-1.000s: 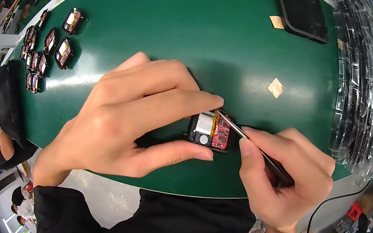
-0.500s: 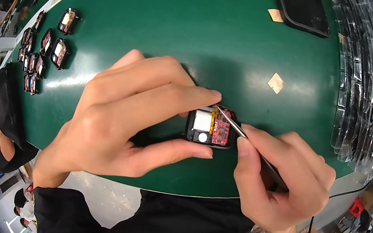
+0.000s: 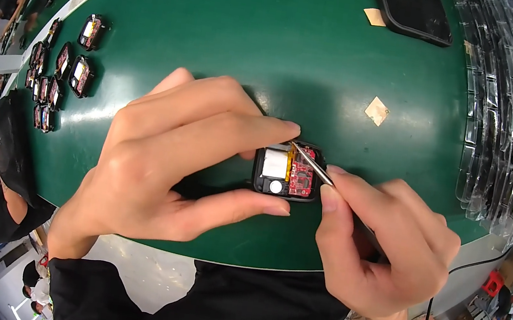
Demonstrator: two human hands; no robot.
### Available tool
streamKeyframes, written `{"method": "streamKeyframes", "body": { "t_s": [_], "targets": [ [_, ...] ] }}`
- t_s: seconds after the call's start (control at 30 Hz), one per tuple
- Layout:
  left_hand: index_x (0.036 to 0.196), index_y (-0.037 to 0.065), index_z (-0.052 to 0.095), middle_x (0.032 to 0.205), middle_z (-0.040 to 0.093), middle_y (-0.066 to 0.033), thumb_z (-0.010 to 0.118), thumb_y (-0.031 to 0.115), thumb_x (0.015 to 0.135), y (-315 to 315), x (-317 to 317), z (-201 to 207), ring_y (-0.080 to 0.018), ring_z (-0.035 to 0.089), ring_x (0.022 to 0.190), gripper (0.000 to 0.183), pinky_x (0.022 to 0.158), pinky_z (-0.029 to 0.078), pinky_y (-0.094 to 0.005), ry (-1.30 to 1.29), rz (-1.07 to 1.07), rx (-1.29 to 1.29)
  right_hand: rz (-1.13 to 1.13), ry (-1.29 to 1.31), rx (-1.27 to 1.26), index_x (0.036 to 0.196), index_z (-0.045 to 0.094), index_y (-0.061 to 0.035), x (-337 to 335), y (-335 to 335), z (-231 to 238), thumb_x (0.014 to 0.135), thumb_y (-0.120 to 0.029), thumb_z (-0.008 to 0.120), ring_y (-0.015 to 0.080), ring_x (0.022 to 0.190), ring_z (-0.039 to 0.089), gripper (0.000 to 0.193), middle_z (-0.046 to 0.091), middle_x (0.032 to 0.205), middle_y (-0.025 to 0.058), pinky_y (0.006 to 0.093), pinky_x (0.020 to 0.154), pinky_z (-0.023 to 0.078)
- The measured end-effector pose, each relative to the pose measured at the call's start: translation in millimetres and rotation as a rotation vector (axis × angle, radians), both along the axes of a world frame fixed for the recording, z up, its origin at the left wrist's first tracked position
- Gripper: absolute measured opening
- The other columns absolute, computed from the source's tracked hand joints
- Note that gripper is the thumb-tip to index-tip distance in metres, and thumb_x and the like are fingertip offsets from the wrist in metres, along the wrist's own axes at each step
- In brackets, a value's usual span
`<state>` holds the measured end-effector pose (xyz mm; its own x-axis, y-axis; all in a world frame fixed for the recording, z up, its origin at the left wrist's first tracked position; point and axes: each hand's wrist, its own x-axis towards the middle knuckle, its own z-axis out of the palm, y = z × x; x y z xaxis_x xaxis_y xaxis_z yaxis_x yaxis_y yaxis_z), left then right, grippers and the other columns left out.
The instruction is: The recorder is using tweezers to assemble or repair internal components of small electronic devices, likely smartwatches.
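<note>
Between the fingertips and thumb of my left hand (image 3: 160,154) sits a small black device housing (image 3: 258,170), its inside facing up. In it lie a white block (image 3: 276,163), a round white part (image 3: 275,186), a strip of yellow tape (image 3: 290,162) and a red circuit board (image 3: 301,177). My right hand (image 3: 387,248) is closed on slim metal tweezers (image 3: 315,166). Their tip reaches the top edge of the housing, by the upper end of the yellow tape and close to my left index fingertip. The back of the tweezers is hidden in my right hand.
Several similar open housings (image 3: 80,75) stand at the left of the green table (image 3: 272,39). A black phone-like slab (image 3: 415,12) and small tan squares (image 3: 377,111) lie to the right. Stacked clear plastic trays (image 3: 501,121) line the right edge. Another person's arm (image 3: 12,193) shows at far left.
The housing and my hands have shifted very slightly left in the picture. The tweezers tip stays at the upper edge, close to the yellow tape. My grips are unchanged.
</note>
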<state>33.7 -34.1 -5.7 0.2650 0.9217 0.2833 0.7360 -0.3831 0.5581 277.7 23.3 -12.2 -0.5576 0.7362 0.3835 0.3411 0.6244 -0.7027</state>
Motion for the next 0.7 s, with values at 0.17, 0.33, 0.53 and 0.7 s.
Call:
{"method": "streamKeyframes", "body": {
  "t_s": [0.17, 0.33, 0.53, 0.7],
  "targets": [
    [0.117, -0.004, 0.083, 0.092, 0.076, -0.0107, 0.101, 0.039, 0.067, 0.6, 0.4, -0.3, -0.0204, 0.066, 0.073, 0.068, 0.07, 0.042, -0.0332, 0.004, 0.001, -0.001, -0.014, 0.003, 0.018, 0.103, 0.083, 0.0027, -1.0, -3.0, -2.8, 0.082, 0.009, 0.084, 0.0061, 0.047, 0.051, 0.022, 0.069, 0.068, 0.0055, 0.024, 0.044, 0.033],
    [0.116, -0.005, 0.082, 0.091, 0.075, -0.0118, 0.1, 0.039, 0.067, 0.0, 0.0, -2.2, -0.0213, 0.065, 0.073, 0.069, 0.069, 0.043, -0.0339, 0.007, -0.001, 0.034, -0.059, -0.042, -0.037, 0.104, 0.082, 0.001, -4.4, -11.9, 2.7, 0.084, 0.01, 0.083, 0.0054, 0.046, 0.049, 0.023, 0.067, 0.067, 0.0037, 0.0241, 0.044, 0.032],
    [0.116, -0.007, 0.082, 0.09, 0.074, -0.0131, 0.1, 0.039, 0.067, 1.1, -1.2, -3.7, -0.0219, 0.065, 0.072, 0.069, 0.068, 0.043, -0.0344, 0.016, -0.025, 0.057, -0.09, -0.027, -0.041, 0.102, 0.081, 0.0008, -5.2, -14.3, 0.1, 0.084, 0.01, 0.082, 0.0054, 0.046, 0.05, 0.02, 0.067, 0.067, 0.0037, 0.0246, 0.043, 0.033],
    [0.115, -0.007, 0.082, 0.089, 0.073, -0.0133, 0.1, 0.039, 0.067, 1.0, -1.2, -3.6, -0.0218, 0.065, 0.071, 0.069, 0.067, 0.042, -0.0347, 0.02, -0.027, 0.063, -0.094, -0.023, -0.059, 0.1, 0.081, 0.0015, -5.2, -13.9, 2.3, 0.085, 0.01, 0.081, 0.0053, 0.046, 0.051, 0.017, 0.069, 0.067, 0.0046, 0.0242, 0.044, 0.033]
  ]
}}
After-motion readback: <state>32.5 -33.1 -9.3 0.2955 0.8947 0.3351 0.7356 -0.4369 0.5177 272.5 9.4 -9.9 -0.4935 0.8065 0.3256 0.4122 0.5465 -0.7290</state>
